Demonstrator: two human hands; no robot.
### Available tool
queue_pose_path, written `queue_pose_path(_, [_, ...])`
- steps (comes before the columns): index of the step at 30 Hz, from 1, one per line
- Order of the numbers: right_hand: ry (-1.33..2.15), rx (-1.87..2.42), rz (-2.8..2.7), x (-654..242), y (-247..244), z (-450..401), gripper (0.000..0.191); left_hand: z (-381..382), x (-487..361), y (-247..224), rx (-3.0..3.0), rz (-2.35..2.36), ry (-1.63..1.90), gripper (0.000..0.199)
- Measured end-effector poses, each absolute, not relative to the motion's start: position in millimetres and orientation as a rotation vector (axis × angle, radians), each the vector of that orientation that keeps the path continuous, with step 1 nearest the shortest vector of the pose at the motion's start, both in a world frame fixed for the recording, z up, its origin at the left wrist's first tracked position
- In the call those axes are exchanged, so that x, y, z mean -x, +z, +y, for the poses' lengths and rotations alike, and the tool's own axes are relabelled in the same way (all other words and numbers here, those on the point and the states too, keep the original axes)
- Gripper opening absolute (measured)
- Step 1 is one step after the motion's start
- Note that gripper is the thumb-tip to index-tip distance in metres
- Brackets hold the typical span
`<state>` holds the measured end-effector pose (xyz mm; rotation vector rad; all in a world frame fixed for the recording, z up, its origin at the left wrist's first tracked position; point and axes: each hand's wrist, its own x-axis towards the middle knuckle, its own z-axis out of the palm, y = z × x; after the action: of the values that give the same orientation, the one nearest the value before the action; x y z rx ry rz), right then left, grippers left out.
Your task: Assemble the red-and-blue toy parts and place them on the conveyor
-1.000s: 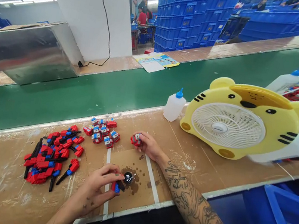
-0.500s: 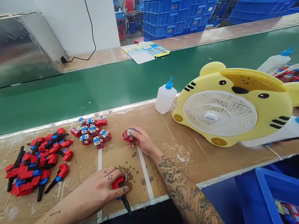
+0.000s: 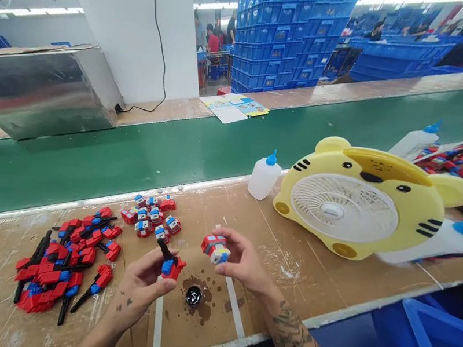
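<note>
Head view, both of our hands raised just above the counter [image 3: 308, 268]. Left hand [image 3: 138, 290] is closed in a pinch on a red-and-blue part with a black stem [image 3: 171, 263], stem pointing up and away from us. Right hand [image 3: 244, 260] is closed by its fingertips on a small blocky piece in red, grey and blue [image 3: 215, 248]. The two parts sit near each other, not touching, directly over a small black glue pot [image 3: 194, 295] that stands on a stained cardboard patch between two white tape lines. To the left lies a heap of stemmed red parts [image 3: 63, 264]; behind the hands, a cluster of finished-looking blocky pieces [image 3: 152, 216]. Further back stand a white squeeze bottle with a blue cap [image 3: 264, 176] and a yellow tiger-shaped fan [image 3: 368, 201]; the green conveyor belt [image 3: 174, 147] runs beyond. Our judgement for doing this step well: keep the pinch on each part close to the mating faces, line up the two pieces squarely before pressing, and hold them low over the cardboard so any drip lands on the stained patch. We cannot tell whether glue is on either part.
</note>
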<state>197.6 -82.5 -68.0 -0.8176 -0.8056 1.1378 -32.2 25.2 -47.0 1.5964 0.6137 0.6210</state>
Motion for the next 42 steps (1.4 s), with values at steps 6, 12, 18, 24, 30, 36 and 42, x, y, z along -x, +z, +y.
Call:
queue_pose_path(6, [1.116, 0.89, -0.852, -170.7, -68.3, -92.3, 0.064, 16.3, 22.4, -45.9, -1.312, 0.61, 0.697, 0.052])
queue_pose_path(12, [0.825, 1.255, -1.219, -158.0, -44.0, -95.3, 0.059, 14.2, 21.3, -29.9, -1.523, 0.61, 0.725, 0.044])
queue_pose_path(18, [0.358, 1.498, -1.475, -137.2, -22.6, -87.4, 0.048, 3.5, 14.7, -40.4, -1.67, 0.776, 0.846, 0.048])
queue_pose_path(24, [-0.126, 1.433, -1.526, -109.2, -30.8, -55.9, 0.063, 0.9, -16.0, -33.0, -1.402, 0.754, 1.108, 0.072])
queue_pose_path(30, [-0.045, 1.405, -1.515, -122.3, -33.1, -43.7, 0.069, 41.2, -11.0, -18.6, -1.459, 0.785, 1.095, 0.061])
queue_pose_path(36, [-0.188, 1.721, -0.918, -228.3, -51.5, -44.6, 0.051, 179.5, -35.2, -11.8, -2.225, 1.152, 0.783, 0.068])
queue_pose_path(42, [-0.48, 1.905, -0.822, -311.9, -29.9, -10.8, 0.077, 290.0, -104.5, -16.5, -2.384, 1.372, 0.347, 0.045])
